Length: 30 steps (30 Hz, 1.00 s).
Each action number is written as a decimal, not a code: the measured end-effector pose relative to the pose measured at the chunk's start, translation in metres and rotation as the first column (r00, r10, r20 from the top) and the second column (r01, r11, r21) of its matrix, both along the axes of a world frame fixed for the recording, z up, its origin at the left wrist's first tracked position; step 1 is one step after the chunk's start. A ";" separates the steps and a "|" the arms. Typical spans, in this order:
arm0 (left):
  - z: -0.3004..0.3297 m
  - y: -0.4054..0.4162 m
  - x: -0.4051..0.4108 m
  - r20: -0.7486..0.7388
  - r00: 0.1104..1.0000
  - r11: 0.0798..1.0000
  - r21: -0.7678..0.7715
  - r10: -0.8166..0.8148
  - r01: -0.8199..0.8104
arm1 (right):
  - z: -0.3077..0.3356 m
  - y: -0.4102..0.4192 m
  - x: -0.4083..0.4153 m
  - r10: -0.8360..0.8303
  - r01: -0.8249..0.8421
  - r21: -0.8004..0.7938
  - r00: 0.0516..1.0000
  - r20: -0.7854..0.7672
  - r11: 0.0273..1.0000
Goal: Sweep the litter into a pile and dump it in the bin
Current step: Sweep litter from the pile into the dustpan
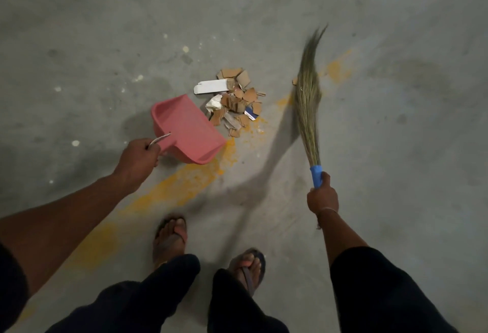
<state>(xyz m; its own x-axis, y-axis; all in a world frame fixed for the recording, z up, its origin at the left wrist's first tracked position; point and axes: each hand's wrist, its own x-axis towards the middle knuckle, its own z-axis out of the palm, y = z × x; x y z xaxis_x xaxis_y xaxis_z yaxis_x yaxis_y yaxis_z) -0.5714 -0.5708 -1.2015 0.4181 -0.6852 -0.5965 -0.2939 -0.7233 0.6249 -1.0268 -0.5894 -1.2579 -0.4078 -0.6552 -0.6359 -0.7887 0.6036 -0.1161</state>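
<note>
A pile of litter [237, 100], torn brown cardboard with white paper scraps, lies on the concrete floor. A pink dustpan [184, 129] sits just left of the pile, its open mouth facing it. My left hand [138, 159] grips the dustpan's handle. My right hand [322, 198] grips the blue handle of a grass broom [309, 100]. The broom's bristles stand right of the pile, blurred, a short gap away. One small cardboard scrap [294, 81] lies beside the bristles. No bin is in view.
Worn yellow paint marks [182, 184] run diagonally across the grey floor under the dustpan and pile. My two feet in sandals [171, 237] stand below the pile. Pale specks dot the floor at the upper left.
</note>
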 end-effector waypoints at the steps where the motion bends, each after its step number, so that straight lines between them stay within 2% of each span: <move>1: -0.003 -0.002 0.005 0.014 1.000 1.000 -0.001 -0.017 0.017 | -0.006 0.003 0.000 0.007 -0.007 -0.005 1.000 0.003 1.000; 5: -0.019 -0.011 0.025 0.033 0.998 0.998 0.007 -0.055 0.055 | -0.022 0.013 0.003 0.038 -0.038 -0.014 0.999 0.008 0.999; 11: -0.033 -0.036 0.024 -0.016 0.995 0.994 -0.036 -0.100 0.099 | -0.039 0.016 0.012 0.152 -0.152 0.014 0.988 0.013 0.988; 17: -0.047 -0.056 0.031 -0.071 0.991 0.993 -0.015 -0.115 0.114 | -0.050 0.016 0.016 0.282 -0.281 0.079 0.959 -0.007 0.956; 24: -0.058 -0.066 0.032 -0.170 0.984 0.996 0.059 -0.055 0.066 | -0.043 0.044 0.008 0.398 -0.400 0.039 0.916 0.050 0.916; 30: -0.060 -0.048 0.036 -0.277 0.959 0.990 0.143 0.054 -0.014 | -0.011 0.081 0.007 0.351 -0.346 -0.080 0.935 0.053 0.935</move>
<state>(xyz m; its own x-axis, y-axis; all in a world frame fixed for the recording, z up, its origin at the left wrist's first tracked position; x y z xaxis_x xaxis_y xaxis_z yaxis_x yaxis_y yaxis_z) -0.5358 -0.6183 -1.2620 0.2427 -0.5761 -0.7805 -0.0956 -0.8149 0.5717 -1.0198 -0.5087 -1.2690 -0.1046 -0.7915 -0.6022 -0.9374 0.2807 -0.2060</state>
